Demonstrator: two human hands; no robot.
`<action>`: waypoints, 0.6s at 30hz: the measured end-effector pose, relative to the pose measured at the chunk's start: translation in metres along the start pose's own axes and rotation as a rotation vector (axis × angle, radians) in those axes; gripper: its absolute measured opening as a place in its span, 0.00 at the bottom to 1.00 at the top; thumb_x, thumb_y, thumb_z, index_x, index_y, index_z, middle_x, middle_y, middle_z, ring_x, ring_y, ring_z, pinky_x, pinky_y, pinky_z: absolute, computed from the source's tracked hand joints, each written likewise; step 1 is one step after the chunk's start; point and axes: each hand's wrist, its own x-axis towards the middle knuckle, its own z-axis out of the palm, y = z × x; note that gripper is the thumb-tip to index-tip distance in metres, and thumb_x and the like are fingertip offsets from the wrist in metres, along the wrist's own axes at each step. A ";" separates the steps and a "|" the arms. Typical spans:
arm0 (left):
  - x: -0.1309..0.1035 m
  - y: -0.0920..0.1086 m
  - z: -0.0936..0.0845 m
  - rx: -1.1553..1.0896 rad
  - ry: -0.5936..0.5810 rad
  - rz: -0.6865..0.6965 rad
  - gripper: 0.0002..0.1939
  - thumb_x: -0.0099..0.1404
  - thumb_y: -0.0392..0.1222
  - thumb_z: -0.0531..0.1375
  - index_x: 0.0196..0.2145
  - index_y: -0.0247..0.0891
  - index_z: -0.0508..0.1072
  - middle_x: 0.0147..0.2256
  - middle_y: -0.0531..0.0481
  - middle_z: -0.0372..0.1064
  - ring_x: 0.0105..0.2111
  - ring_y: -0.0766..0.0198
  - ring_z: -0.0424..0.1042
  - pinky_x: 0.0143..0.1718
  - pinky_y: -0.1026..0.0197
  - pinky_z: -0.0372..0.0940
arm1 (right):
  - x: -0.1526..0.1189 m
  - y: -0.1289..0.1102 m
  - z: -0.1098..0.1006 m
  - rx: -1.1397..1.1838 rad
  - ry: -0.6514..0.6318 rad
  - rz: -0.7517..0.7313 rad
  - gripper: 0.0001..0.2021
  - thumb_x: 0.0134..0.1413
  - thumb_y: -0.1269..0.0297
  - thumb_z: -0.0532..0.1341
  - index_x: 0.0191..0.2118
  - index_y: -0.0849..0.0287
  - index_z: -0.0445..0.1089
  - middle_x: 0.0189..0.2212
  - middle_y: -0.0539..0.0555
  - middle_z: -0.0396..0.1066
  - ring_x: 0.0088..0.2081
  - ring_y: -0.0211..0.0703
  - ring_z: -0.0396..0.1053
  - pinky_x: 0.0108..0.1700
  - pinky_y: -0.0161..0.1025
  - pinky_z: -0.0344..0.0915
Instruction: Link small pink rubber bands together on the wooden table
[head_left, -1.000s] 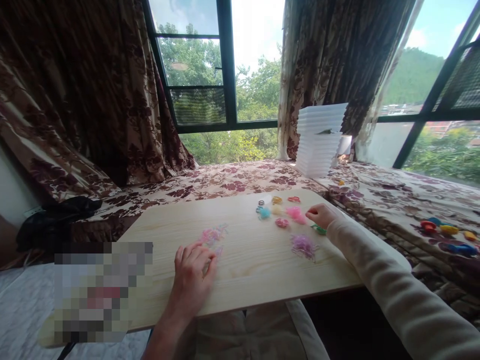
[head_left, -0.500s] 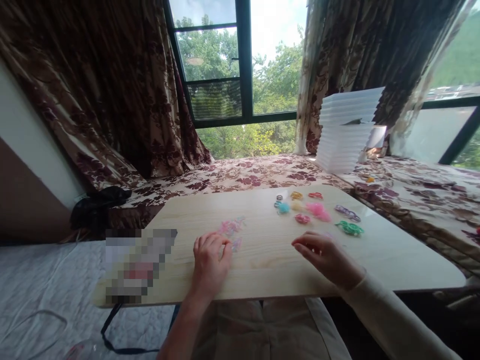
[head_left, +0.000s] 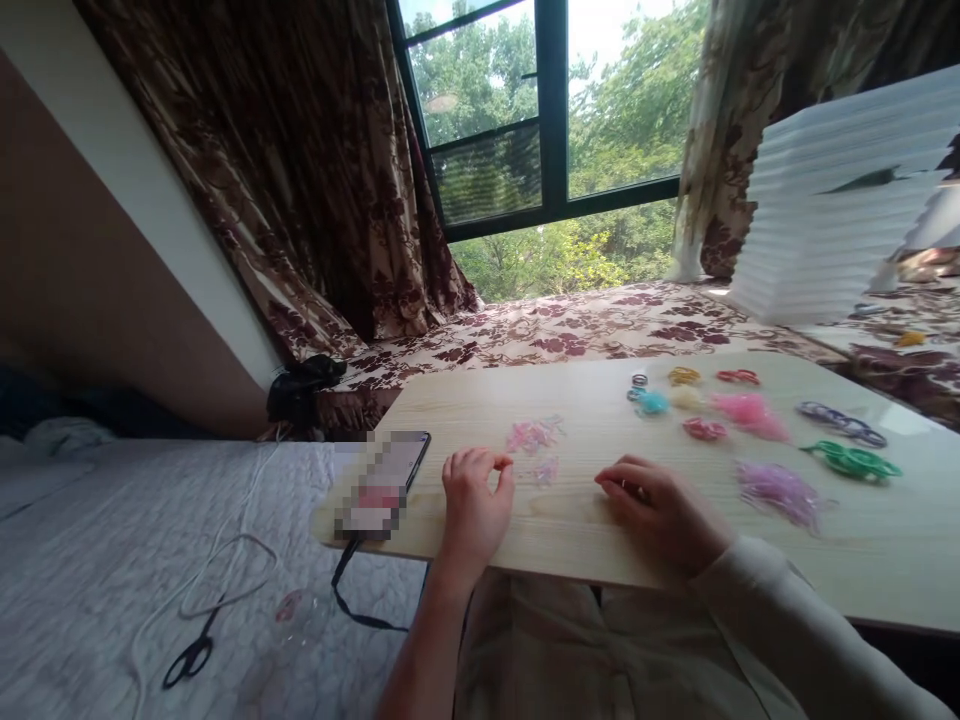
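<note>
My left hand (head_left: 480, 505) rests over the near part of the wooden-topped table (head_left: 555, 545), its thumb and index finger brought together at the tips. Just beyond and right of it lie a small heap of pink and pale translucent strands (head_left: 532, 435) and a smaller pale bunch (head_left: 545, 470). My right hand (head_left: 664, 510) is held to the right with fingers curled and thumb against them. Anything in either pinch is hidden or too small to make out. A loose bundle of lilac bands (head_left: 780, 493) lies right of my right hand.
Farther right are green bands (head_left: 855, 460), a purple-and-white bundle (head_left: 841, 424), pink bands (head_left: 750, 413) and blue bands (head_left: 651, 402). A phone (head_left: 386, 485) with a cable lies at the left edge. Black scissors (head_left: 191, 655) lie on the bed. White foam sheets (head_left: 817, 220) stand behind.
The view has turned left, so the table appears farther right. The thumb and index finger of my left hand have come closer together. The lilac bundle, mostly hidden before, now shows.
</note>
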 end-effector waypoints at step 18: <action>-0.003 0.001 -0.012 0.104 -0.162 -0.050 0.04 0.60 0.35 0.63 0.29 0.42 0.76 0.34 0.49 0.74 0.43 0.55 0.68 0.54 0.46 0.58 | 0.001 0.000 0.001 -0.055 0.005 -0.003 0.14 0.57 0.58 0.54 0.32 0.55 0.77 0.31 0.56 0.76 0.28 0.42 0.71 0.31 0.39 0.66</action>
